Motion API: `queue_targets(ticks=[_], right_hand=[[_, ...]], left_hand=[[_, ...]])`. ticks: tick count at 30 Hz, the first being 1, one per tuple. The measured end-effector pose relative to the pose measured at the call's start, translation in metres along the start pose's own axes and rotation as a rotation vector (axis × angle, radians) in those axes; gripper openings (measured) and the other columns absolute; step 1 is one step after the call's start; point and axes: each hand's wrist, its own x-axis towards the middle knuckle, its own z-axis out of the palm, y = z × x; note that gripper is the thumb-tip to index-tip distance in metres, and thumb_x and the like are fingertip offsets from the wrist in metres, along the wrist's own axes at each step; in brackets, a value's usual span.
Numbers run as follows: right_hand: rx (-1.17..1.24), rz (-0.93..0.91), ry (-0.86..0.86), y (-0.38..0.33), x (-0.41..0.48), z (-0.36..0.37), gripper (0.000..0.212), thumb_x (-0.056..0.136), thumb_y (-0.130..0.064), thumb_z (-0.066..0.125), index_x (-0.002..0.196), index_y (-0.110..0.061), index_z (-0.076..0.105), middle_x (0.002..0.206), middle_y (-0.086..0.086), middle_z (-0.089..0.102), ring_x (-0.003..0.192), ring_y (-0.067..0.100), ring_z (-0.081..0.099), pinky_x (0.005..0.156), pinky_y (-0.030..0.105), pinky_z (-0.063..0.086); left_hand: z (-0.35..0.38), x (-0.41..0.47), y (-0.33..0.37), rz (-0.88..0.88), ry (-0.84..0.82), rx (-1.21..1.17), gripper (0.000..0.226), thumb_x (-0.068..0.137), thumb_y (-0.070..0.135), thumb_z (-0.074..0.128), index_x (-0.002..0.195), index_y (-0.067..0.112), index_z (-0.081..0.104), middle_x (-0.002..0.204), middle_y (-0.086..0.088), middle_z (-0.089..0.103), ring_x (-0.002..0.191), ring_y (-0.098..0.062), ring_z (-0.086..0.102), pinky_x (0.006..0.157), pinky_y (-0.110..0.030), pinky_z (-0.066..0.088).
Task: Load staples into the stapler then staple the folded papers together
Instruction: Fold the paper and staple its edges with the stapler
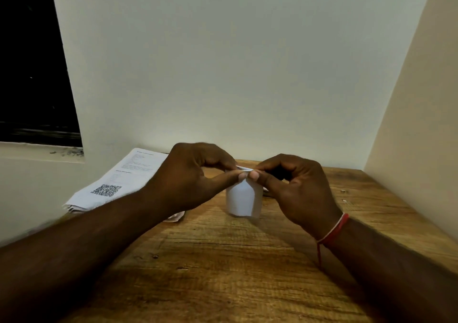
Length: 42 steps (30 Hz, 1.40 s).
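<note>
A small folded white paper [243, 200] hangs upright just above the wooden table [223, 260], its lower edge close to the surface. My left hand [188, 181] pinches its top edge between thumb and fingers. My right hand [292, 186] pinches the same top edge from the right, fingertips meeting those of the left. A stack of printed papers [116, 181] with a QR code lies at the table's far left. No stapler or staples can be seen; something dark shows behind my right fingers but I cannot tell what it is.
White walls close in the table at the back and on the right. A dark window [32, 74] with a sill is at the left. A crumpled bit of paper [174, 217] peeks out under my left forearm. A red thread [333, 232] circles my right wrist.
</note>
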Motion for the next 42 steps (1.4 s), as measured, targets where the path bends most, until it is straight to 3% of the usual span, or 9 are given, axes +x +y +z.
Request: queue_targets(ticks=[4, 7, 11, 16, 25, 30, 34, 37, 42], right_hand=[[-0.041, -0.059, 0.003, -0.002, 0.001, 0.001, 0.004, 0.09, -0.018, 0.089, 0.091, -0.021, 0.086, 0.087, -0.01, 0.082, 0.085, 0.012, 0.078, 0.071, 0.039, 0.064], [-0.064, -0.092, -0.002, -0.002, 0.001, 0.001, 0.002, 0.091, -0.022, 0.087, 0.092, -0.023, 0.086, 0.088, -0.009, 0.082, 0.086, 0.014, 0.077, 0.071, 0.037, 0.064], [-0.006, -0.091, 0.02, -0.004, 0.002, -0.003, 0.006, 0.091, -0.022, 0.086, 0.094, -0.017, 0.085, 0.091, -0.005, 0.082, 0.088, 0.017, 0.078, 0.067, 0.028, 0.063], [-0.011, -0.068, 0.047, 0.001, 0.002, -0.003, 0.003, 0.092, -0.019, 0.085, 0.094, -0.018, 0.083, 0.093, -0.005, 0.081, 0.09, 0.019, 0.078, 0.074, 0.037, 0.066], [0.062, -0.005, 0.057, 0.002, 0.001, -0.001, 0.004, 0.092, -0.019, 0.085, 0.093, -0.016, 0.082, 0.093, 0.001, 0.081, 0.089, 0.023, 0.077, 0.075, 0.045, 0.066], [-0.101, -0.035, -0.044, 0.004, 0.0, 0.001, 0.005, 0.094, -0.029, 0.084, 0.097, -0.025, 0.084, 0.091, -0.008, 0.079, 0.082, 0.018, 0.071, 0.07, 0.043, 0.06], [-0.128, -0.13, -0.001, -0.003, -0.003, 0.009, 0.021, 0.091, -0.044, 0.082, 0.096, -0.024, 0.086, 0.087, -0.01, 0.078, 0.082, 0.015, 0.07, 0.063, 0.03, 0.054], [-0.098, -0.096, 0.067, -0.002, -0.002, 0.008, 0.012, 0.092, -0.033, 0.085, 0.095, -0.022, 0.086, 0.09, -0.01, 0.08, 0.089, 0.013, 0.074, 0.069, 0.028, 0.058], [0.052, 0.048, 0.165, 0.005, 0.003, 0.005, 0.006, 0.094, -0.021, 0.085, 0.089, -0.022, 0.084, 0.089, -0.009, 0.082, 0.086, 0.011, 0.077, 0.07, 0.033, 0.063]], left_hand=[[-0.01, 0.005, 0.0, 0.181, -0.018, 0.125, 0.021, 0.091, 0.041, 0.09, 0.09, 0.02, 0.088, 0.092, 0.011, 0.083, 0.088, -0.007, 0.08, 0.079, -0.035, 0.063], [-0.012, 0.007, 0.003, 0.235, -0.05, 0.125, 0.017, 0.092, 0.036, 0.091, 0.09, 0.02, 0.088, 0.092, 0.011, 0.084, 0.088, -0.005, 0.08, 0.079, -0.03, 0.062], [-0.006, 0.003, 0.001, 0.017, 0.034, -0.111, 0.013, 0.086, 0.022, 0.096, 0.097, 0.017, 0.089, 0.092, 0.009, 0.086, 0.092, -0.006, 0.082, 0.084, -0.016, 0.06], [0.008, -0.001, 0.0, -0.219, 0.067, -0.476, 0.027, 0.085, 0.001, 0.092, 0.111, 0.006, 0.084, 0.095, -0.008, 0.087, 0.098, -0.022, 0.085, 0.09, -0.03, 0.068], [-0.002, 0.005, 0.005, -0.322, 0.011, -0.478, 0.031, 0.087, 0.003, 0.091, 0.115, 0.014, 0.086, 0.09, -0.013, 0.086, 0.097, -0.024, 0.085, 0.1, -0.044, 0.067], [-0.007, 0.006, 0.011, -0.294, -0.022, -0.263, 0.035, 0.086, 0.012, 0.095, 0.117, 0.023, 0.084, 0.086, 0.003, 0.088, 0.096, -0.011, 0.085, 0.105, -0.047, 0.065], [0.004, 0.001, 0.017, -0.287, -0.008, -0.287, 0.039, 0.085, 0.017, 0.097, 0.12, 0.025, 0.08, 0.088, 0.004, 0.088, 0.097, -0.009, 0.085, 0.102, -0.044, 0.066], [0.011, 0.0, 0.014, -0.363, 0.02, -0.414, 0.038, 0.082, 0.018, 0.098, 0.116, 0.02, 0.082, 0.09, -0.005, 0.088, 0.1, -0.018, 0.086, 0.104, -0.046, 0.065], [0.015, -0.002, 0.006, -0.458, -0.056, -0.398, 0.033, 0.082, 0.015, 0.099, 0.112, 0.02, 0.085, 0.088, -0.007, 0.087, 0.097, -0.023, 0.086, 0.105, -0.053, 0.064]])
